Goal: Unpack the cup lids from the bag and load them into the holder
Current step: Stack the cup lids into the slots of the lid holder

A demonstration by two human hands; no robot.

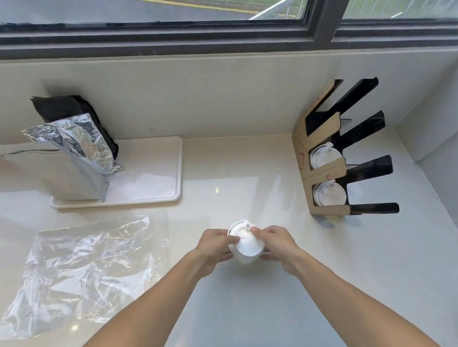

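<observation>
1. Landmark: the black slotted lid holder with brown cardboard facing (344, 152), standing against the wall at the counter's right.
2. Stack of white round plastic cup lids (244, 245): near the holder, off its lowest end toward us, held over the pale counter (250, 164).
3. Our left hand (213, 249) is closed around the stack's left side; our right hand (277, 242) grips its right side, fingertips on the top lid.
4. Clear crinkled plastic bag (86, 268): flat, apparently emptied, well apart from the holder.
5. Holder contents: the two slots nearest us show white lids (330, 193); the farther slots look vacant.
6. Step, as we judge: unpacking done, loading under way.
7. Next: carry the stack to a vacant slot, edges aligned with the dividers.
</observation>
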